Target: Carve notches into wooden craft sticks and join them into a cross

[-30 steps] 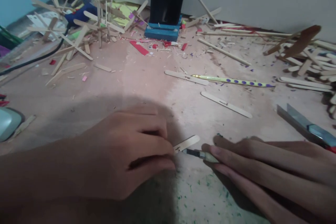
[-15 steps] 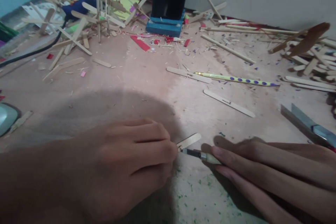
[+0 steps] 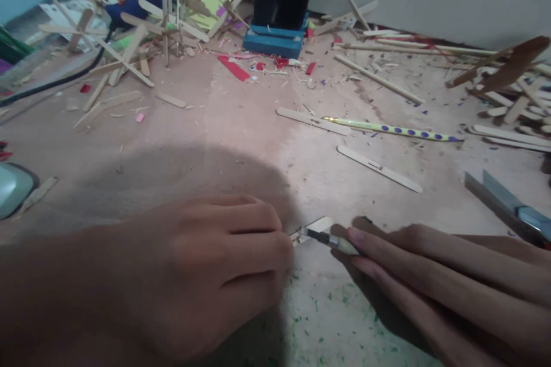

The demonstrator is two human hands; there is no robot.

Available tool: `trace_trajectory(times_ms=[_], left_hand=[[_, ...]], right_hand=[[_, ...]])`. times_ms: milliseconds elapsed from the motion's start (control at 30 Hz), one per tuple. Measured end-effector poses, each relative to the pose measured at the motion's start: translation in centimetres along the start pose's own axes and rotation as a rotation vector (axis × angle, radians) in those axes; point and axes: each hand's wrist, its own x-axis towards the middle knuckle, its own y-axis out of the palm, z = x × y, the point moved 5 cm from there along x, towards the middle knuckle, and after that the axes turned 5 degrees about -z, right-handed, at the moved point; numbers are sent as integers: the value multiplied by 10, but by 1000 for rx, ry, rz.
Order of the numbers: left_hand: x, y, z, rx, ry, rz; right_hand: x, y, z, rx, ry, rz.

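Note:
My left hand (image 3: 206, 269) rests on the table with its fingers curled, pinning one end of a wooden craft stick (image 3: 318, 225); only the stick's right end shows past my fingertips. My right hand (image 3: 430, 281) comes in from the right with long fingers pressed together round a small craft knife (image 3: 329, 239). The knife's blade tip lies across the stick, right beside my left fingertips.
Loose craft sticks (image 3: 379, 169) and a dotted yellow pencil (image 3: 391, 130) lie just beyond the hands. A stick structure (image 3: 142, 28) stands at back left, a black post on a blue base (image 3: 275, 40) at back centre, a utility cutter (image 3: 508, 209) at right, a stick pile (image 3: 512, 97) far right.
The knife blade has shifted slightly up onto the stick, closer to my left fingertips. Both hands otherwise stay in place; the view has drifted a little.

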Motion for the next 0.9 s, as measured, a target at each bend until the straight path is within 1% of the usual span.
trace_trajectory(times_ms=[100,233,267,367,400,567,700,833,900], left_hand=[[-2,1,0,0,13,23],[-1,1,0,-18,18,13],[0,1,1,-16,20,7],[1,2,1,8,14,6],[2,2,2,10,14,7],[1,1,1,-11,48,-26],[1,2,0,46,68,7],[3,2,-1,58,72,-1],[2,0,-1,81,79,-24]], right_hand=[[1,-1,0,10,-8,17],[1,0,2,68,-23,46],[1,0,2,54,-28,34],[0,-1,-1,-49,19,-25],[-1,-1,-2,-65,36,-23],[2,2,1,59,2,33],[3,-3,-1,-43,13,-15],[6,-1,1,41,9,7],[9,-2,1,-2,44,-41]])
